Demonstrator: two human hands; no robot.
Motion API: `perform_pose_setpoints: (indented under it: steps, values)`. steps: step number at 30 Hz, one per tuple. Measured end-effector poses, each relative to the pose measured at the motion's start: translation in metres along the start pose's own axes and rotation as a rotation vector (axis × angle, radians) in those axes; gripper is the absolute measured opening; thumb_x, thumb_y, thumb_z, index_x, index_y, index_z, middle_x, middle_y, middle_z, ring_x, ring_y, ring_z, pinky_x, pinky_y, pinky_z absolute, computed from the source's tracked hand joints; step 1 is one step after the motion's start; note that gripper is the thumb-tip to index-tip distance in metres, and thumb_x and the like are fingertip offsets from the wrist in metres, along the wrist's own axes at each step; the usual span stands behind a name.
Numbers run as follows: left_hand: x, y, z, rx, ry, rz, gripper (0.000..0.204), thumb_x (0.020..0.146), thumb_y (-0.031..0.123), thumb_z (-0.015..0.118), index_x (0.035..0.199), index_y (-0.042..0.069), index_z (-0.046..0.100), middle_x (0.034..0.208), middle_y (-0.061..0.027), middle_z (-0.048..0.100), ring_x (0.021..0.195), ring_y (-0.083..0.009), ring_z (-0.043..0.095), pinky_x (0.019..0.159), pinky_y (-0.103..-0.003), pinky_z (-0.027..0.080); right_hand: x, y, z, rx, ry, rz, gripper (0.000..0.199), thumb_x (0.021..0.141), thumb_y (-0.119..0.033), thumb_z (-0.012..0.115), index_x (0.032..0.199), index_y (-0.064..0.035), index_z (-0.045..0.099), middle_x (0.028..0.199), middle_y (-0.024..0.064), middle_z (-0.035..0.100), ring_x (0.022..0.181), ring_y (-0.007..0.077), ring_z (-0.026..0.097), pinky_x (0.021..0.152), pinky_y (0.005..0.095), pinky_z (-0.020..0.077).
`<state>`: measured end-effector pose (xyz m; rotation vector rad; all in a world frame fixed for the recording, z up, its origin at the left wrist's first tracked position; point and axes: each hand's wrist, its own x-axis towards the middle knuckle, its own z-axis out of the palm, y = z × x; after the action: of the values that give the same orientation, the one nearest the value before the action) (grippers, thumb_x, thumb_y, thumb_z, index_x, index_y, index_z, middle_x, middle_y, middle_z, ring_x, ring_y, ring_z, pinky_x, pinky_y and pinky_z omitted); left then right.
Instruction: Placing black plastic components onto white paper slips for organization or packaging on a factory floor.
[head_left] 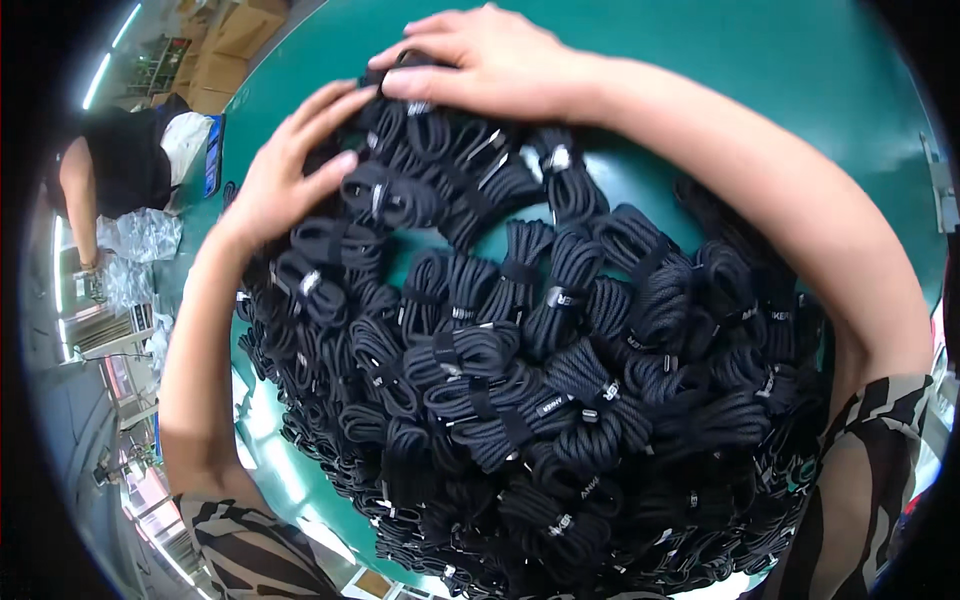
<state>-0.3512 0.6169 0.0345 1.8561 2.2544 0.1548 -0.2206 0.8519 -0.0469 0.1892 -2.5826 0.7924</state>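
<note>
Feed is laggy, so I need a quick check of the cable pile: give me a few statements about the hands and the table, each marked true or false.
1. Both hands rest on the far edge of the pile of coiled black cables. True: left hand, right hand.
2. The table is red. False: it is green.
3. The cables lie loose and uncoiled. False: each is bundled and strapped.
4. The forearms wrap around both sides of the pile. True.
5. Another person is at the far left. True.

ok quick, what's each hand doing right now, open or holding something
Left hand: open, fingers spread flat on the far edge of the pile of coiled black cables, gripping nothing.
Right hand: open, palm down on the top of the same pile, nothing held.
</note>
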Motion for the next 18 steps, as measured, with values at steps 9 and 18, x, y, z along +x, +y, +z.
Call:
perform_pose_setpoints:
  steps: [9,18]
  values:
    - [-0.110,-0.019,0.025,0.005,-0.114,-0.217,0.061,0.091,0.032,0.060,0.145,0.006,0.050,0.160,-0.0160,0.034,0.147,-0.0362,0.033,0.121,-0.045,0.025,0.004,-0.067,0.022,0.476,-0.476,0.110,0.084,0.095,-0.074,0.037,0.154,-0.0132,0.040,0.155,0.0296,0.035,0.146,0.0422,0.032,0.121,0.0492,0.0256]
    - [-0.083,0.012,-0.040,0.093,0.048,-0.138,0.080,0.099,0.070,0.024,0.144,0.011,0.054,0.154,-0.0149,0.044,0.147,-0.0314,0.036,0.121,-0.051,0.024,-0.109,-0.035,-0.193,0.164,-0.199,0.594,0.091,0.095,-0.078,0.030,0.149,-0.0081,0.046,0.153,0.0198,0.043,0.145,0.0326,0.036,0.121,0.0493,0.0246]
